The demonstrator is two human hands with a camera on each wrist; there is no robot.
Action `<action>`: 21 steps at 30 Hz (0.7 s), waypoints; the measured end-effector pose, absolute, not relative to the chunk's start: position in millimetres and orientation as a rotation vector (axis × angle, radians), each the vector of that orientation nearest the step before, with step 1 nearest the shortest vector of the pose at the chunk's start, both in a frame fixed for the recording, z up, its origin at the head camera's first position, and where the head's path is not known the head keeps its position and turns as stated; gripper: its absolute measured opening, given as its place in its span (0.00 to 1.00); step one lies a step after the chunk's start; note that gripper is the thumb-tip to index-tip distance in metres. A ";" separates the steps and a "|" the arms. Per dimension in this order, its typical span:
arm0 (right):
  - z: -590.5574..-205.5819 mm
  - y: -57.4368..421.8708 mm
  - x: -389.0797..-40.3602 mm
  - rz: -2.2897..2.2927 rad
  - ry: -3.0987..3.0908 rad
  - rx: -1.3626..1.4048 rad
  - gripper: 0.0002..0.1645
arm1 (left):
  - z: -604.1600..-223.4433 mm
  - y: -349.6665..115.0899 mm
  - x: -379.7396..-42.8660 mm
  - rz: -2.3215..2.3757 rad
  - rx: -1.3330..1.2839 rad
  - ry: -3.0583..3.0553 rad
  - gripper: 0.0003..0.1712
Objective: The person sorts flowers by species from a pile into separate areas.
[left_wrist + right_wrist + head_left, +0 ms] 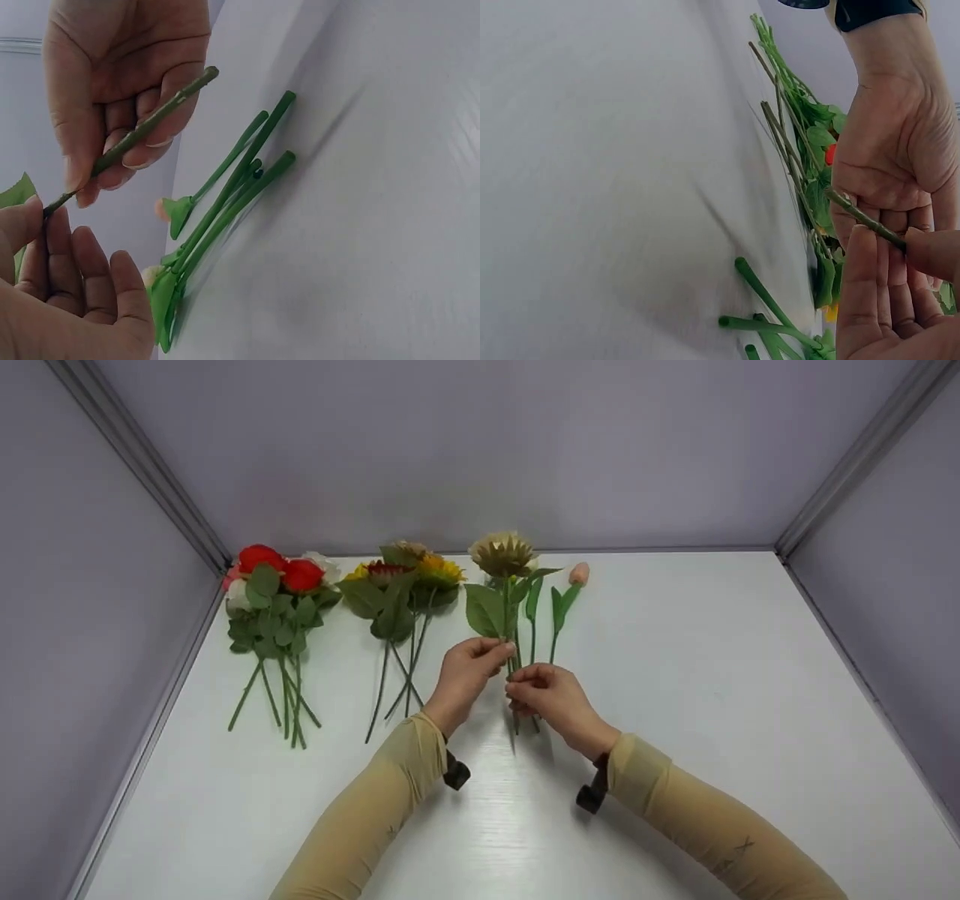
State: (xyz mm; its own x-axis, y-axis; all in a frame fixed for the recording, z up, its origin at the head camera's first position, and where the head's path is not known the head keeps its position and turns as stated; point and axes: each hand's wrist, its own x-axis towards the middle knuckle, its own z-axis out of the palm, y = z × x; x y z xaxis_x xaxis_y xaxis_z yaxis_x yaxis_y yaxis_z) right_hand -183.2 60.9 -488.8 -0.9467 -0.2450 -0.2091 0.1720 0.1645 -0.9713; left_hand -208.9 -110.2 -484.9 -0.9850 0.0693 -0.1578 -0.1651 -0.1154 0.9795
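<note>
A pale gold, many-petalled flower [502,553] with broad green leaves stands upright between my hands, its head towards the back wall. My left hand [469,675] pinches the stem just below the leaves with thumb and fingertips. Lower down, my right hand [559,697] pinches the same stem [154,122] between thumb and fingers. The cut end of the stem sticks out past the right hand in the left wrist view. Behind the hands lie tulips [578,574] with smooth green stems [765,292], partly hidden by the flower.
At the far left lies a bunch of red, white and pink roses [304,575]. Between it and my left hand is a group of yellow and dark red flowers [441,568] with crossing stems. White table [712,735], with grey-lilac walls [487,450] at the back and sides.
</note>
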 end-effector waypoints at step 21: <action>-505.4 36.9 -162.1 -1.841 2.036 -0.148 0.16 | -485.3 -134.3 -193.2 2.283 -0.106 1.969 0.18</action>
